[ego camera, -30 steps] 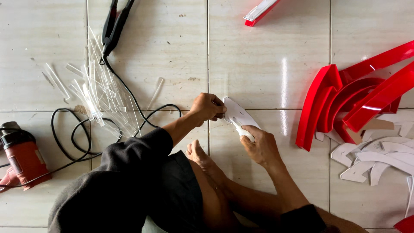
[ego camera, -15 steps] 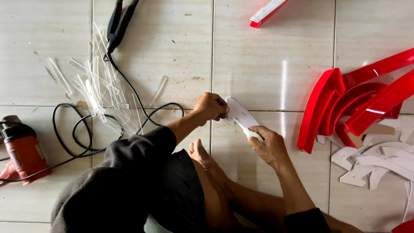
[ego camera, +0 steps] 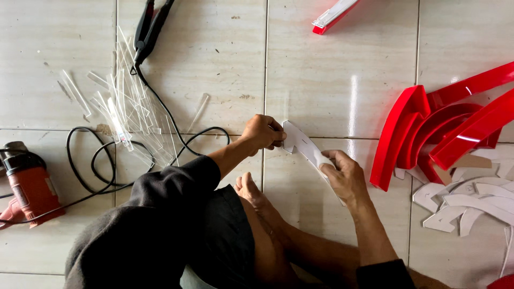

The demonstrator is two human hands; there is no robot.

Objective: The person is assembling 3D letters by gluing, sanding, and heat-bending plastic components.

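I sit on a tiled floor and hold a flat white cut-out piece between both hands, just above the floor. My left hand pinches its upper left end with closed fingers. My right hand grips its lower right end from beneath. My bare foot rests on the tiles just below the piece. A dark sleeve covers my left arm.
A heap of clear plastic strips lies at the left with a black corded tool and looping cable. A red heat gun lies far left. Curved red pieces and white cut-outs sit at the right. A red bar lies at the top.
The view has drifted slightly. My right hand has slid a little lower and to the right along the white piece; my left hand stays at its upper end.
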